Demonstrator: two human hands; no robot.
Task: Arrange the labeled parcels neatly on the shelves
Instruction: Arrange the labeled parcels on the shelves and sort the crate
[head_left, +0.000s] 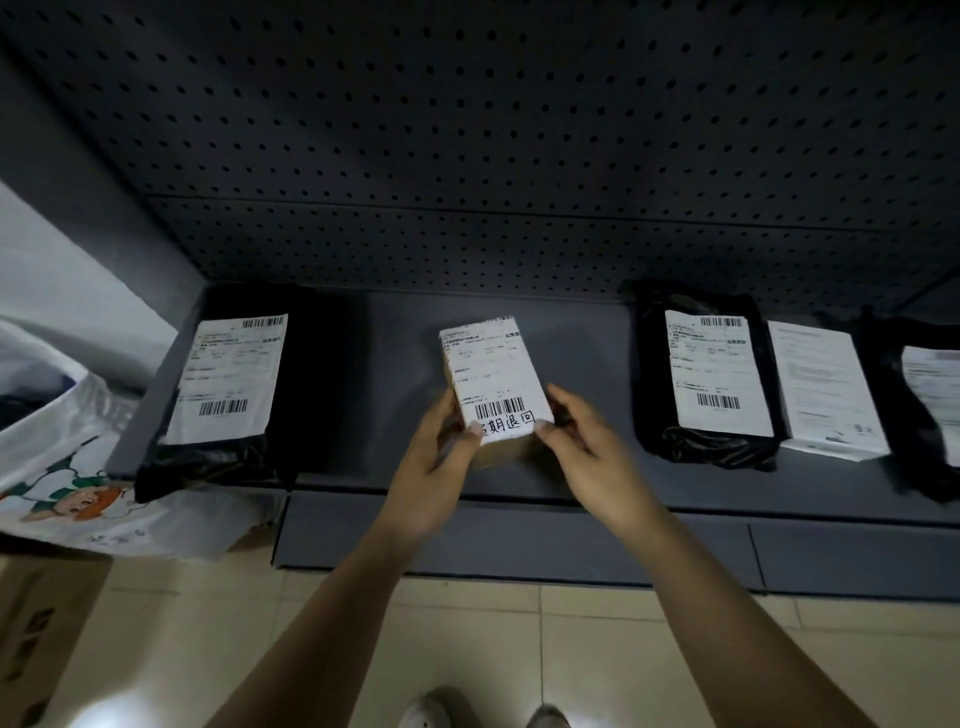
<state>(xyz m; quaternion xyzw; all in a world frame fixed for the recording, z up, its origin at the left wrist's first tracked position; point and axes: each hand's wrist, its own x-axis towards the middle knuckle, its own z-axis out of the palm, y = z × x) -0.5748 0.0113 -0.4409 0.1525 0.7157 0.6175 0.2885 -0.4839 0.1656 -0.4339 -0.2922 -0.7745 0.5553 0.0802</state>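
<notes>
small box (492, 379): label up, mid shelf (395, 374) | left black parcel (228, 384), right black parcel (711, 374): flat

On your left, a white plastic bag (57, 457) with a cartoon print slumps, a cardboard box (36, 639) just nearer. Beige floor tiles (597, 649) lie below you, your shoes (431, 714) nearest.

Three black parcels (223, 384), one small box (493, 379), one white parcel (826, 389)
</notes>
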